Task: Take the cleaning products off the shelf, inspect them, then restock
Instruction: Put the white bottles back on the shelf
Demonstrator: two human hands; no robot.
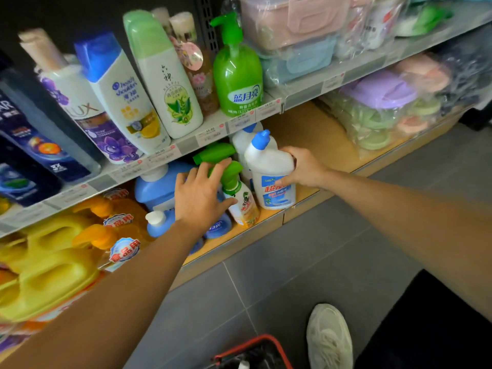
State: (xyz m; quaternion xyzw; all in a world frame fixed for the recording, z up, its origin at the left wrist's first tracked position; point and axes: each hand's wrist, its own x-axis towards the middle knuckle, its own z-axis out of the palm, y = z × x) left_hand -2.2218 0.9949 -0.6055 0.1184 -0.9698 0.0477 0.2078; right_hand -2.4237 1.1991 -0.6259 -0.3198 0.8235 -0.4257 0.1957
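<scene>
White plastic fills the right hand (303,166), which grips a blue-capped cleaner bottle (269,166) upright at the wooden shelf's (306,129) front edge. The left hand (199,194) rests, fingers spread, on a green-topped spray bottle (243,203) on that shelf's front.

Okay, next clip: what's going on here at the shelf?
A person is working the bottom shelf. The right hand grips a white blue-capped bottle at the shelf's front edge. The left hand lies spread over a green-topped spray bottle beside it, grip not yet closed.
</scene>
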